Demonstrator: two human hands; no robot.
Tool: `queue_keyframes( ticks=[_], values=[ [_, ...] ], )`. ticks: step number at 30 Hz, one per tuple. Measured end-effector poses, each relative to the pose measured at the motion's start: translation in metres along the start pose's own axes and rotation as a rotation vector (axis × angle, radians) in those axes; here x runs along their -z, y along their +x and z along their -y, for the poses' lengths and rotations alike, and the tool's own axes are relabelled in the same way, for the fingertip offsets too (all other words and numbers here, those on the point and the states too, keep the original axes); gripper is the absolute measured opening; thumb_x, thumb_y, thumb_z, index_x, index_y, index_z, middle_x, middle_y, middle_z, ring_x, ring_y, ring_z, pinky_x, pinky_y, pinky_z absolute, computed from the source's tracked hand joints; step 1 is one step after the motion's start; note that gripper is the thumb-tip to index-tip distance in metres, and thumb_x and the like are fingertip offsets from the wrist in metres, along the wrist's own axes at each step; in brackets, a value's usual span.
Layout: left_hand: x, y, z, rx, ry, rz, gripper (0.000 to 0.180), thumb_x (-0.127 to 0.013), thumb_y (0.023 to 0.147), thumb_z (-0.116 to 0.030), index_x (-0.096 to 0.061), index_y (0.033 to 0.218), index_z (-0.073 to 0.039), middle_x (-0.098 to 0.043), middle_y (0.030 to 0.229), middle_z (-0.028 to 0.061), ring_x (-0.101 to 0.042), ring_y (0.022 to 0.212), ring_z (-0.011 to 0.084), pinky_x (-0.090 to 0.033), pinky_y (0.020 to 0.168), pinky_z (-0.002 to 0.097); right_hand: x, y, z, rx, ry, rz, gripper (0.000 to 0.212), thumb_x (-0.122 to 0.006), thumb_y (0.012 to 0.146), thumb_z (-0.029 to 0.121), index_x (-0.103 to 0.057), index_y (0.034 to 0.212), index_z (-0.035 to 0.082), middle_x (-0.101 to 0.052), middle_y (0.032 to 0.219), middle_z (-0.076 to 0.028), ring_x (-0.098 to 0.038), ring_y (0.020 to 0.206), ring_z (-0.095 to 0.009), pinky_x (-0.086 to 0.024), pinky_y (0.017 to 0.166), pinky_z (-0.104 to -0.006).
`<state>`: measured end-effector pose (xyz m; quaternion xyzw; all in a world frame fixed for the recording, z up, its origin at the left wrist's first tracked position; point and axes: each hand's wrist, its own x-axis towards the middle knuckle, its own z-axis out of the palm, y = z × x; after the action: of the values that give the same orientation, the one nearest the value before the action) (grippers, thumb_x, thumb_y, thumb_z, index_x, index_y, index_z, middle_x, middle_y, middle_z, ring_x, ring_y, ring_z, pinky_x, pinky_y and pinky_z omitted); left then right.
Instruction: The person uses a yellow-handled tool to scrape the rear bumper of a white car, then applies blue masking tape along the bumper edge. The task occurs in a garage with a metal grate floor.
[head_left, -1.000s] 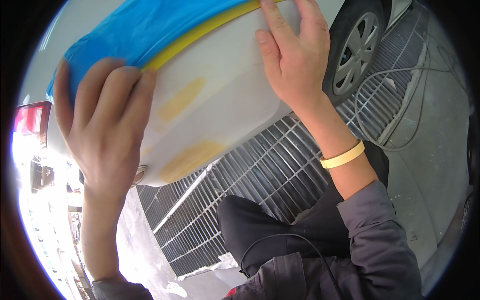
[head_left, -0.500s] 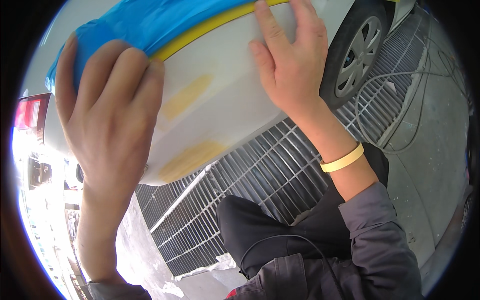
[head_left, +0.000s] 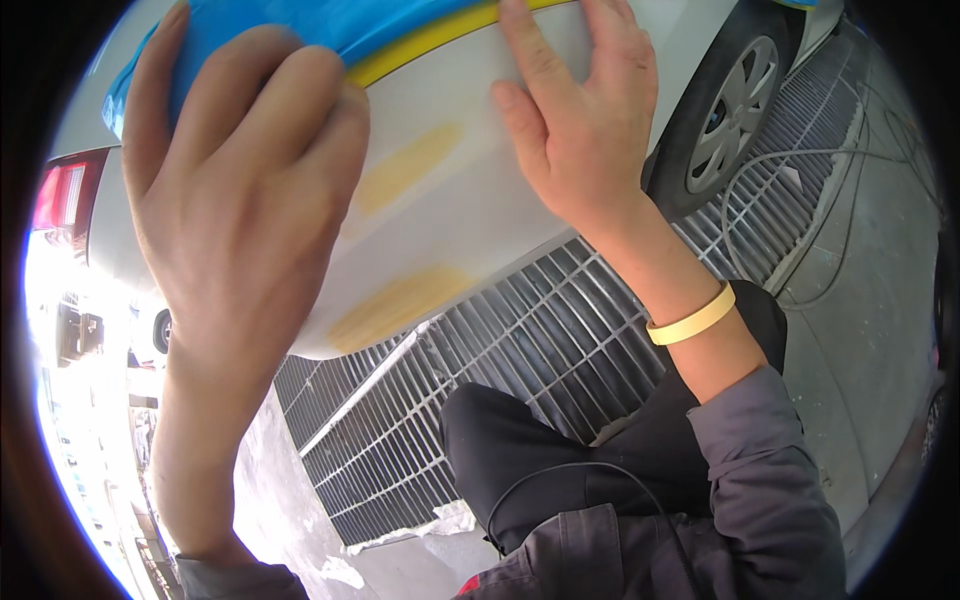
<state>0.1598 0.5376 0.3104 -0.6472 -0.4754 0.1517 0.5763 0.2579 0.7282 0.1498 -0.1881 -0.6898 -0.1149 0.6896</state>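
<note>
Blue masking film [head_left: 400,20] covers the upper part of a white car body panel [head_left: 510,190], with yellow masking tape [head_left: 425,45] along its lower edge. My left hand [head_left: 250,200] is at the film, by the tape's left end; its fingers are bent, one stretched up along the film. Their tips are hidden, so what they grip does not show. To the right, my right hand [head_left: 590,125] lies with fingers spread on the panel, the fingertips on or beside the tape. Two yellowish patches [head_left: 400,305] mark the panel below the film.
A car wheel [head_left: 725,110] stands right of the panel. Metal floor grating [head_left: 520,340] runs beneath, with a thin pale strip [head_left: 360,395] lying on it. A grey hose or cable [head_left: 735,235] loops over the floor at right. A red tail light [head_left: 65,195] is at far left.
My left hand has moved up and to the right along the film's edge. The right hand stays on the panel. The view has shifted slightly.
</note>
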Motion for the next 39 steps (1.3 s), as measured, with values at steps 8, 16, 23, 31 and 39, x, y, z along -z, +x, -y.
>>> queue_keyframes(
  ticks=[8,16,23,31,39],
  values=[
    [0.003,0.002,-0.001,0.007,0.001,0.007,0.032,-0.082,0.077,-0.01,-0.078,0.108,-0.015,-0.068,0.104,-0.0014,-0.066,0.118,0.0188,-0.037,0.127,0.0518,0.001,0.002,0.015,-0.005,0.043,0.027,0.048,-0.063,0.102,0.036,-0.069,0.143,0.011,-0.046,0.151,-0.037,-0.048,0.137,-0.055,-0.04,0.108,-0.0635],
    [0.005,0.004,-0.003,0.019,-0.003,0.019,0.031,-0.08,0.075,-0.012,-0.077,0.106,-0.014,-0.066,0.103,-0.0011,-0.066,0.116,0.018,-0.037,0.127,0.0513,-0.004,0.0,0.047,-0.046,0.122,0.05,0.046,-0.068,0.099,0.033,-0.071,0.142,0.018,-0.047,0.151,-0.035,-0.047,0.138,-0.054,-0.041,0.107,-0.0648],
    [0.003,-0.018,0.037,-0.162,-0.148,-0.181,0.033,-0.077,0.076,-0.01,-0.078,0.109,-0.014,-0.075,0.106,0.0007,-0.07,0.117,0.0218,-0.039,0.125,0.0538,-0.013,-0.002,0.055,-0.057,0.156,0.026,0.053,-0.072,0.096,0.034,-0.066,0.148,0.027,-0.046,0.155,-0.03,-0.045,0.141,-0.052,-0.038,0.111,-0.0649],
    [0.005,-0.076,0.084,-0.208,-0.144,-0.118,0.039,-0.085,0.075,-0.007,-0.081,0.113,-0.016,-0.077,0.113,0.0016,-0.069,0.123,0.0236,-0.04,0.125,0.0538,-0.007,0.0,0.053,-0.014,0.089,0.038,0.045,-0.068,0.099,0.031,-0.073,0.141,0.016,-0.047,0.151,-0.034,-0.047,0.138,-0.054,-0.04,0.11,-0.0621],
    [0.005,-0.083,0.054,-0.051,-0.049,-0.039,0.044,-0.084,0.074,-0.005,-0.079,0.115,-0.016,-0.074,0.114,-0.0006,-0.067,0.124,0.0216,-0.037,0.127,0.0545,-0.016,-0.003,0.054,0.037,0.04,-0.011,0.042,-0.066,0.1,0.031,-0.074,0.138,0.013,-0.047,0.15,-0.035,-0.047,0.137,-0.056,-0.04,0.11,-0.0635]
  ],
)
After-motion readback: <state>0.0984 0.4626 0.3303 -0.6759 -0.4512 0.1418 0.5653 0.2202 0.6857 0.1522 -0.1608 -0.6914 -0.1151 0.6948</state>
